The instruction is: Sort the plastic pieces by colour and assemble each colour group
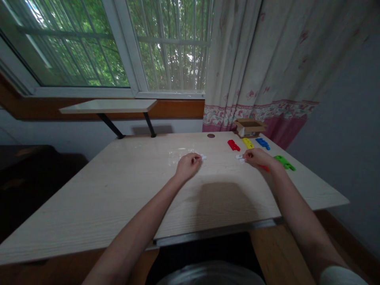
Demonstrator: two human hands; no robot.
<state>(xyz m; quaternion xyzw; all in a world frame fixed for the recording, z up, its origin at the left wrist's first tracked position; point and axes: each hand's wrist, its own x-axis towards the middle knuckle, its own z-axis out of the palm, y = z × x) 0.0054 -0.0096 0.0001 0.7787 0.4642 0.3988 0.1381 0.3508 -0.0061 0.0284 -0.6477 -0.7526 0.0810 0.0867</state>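
My left hand (189, 165) is closed near the middle of the table, its fingertips pinching a small white piece (203, 157). Farther right, the fingers of my right hand (257, 156) are closed on another small white piece (240, 157). Both pieces are partly covered by my fingers, and their exact kind is too small to tell. Beyond my right hand lie a red piece (233, 145), a yellow piece (247, 143) and a blue piece (263, 143). An orange-red piece (264, 168) shows partly beneath my right wrist, and a green piece (284, 162) lies to its right.
An open cardboard box (250, 128) stands at the table's back right corner, before the curtain (234, 79). A raised shelf (109, 105) on black legs stands at the back left. A round brown disc (211, 135) sits near the back edge of the table (118, 198).
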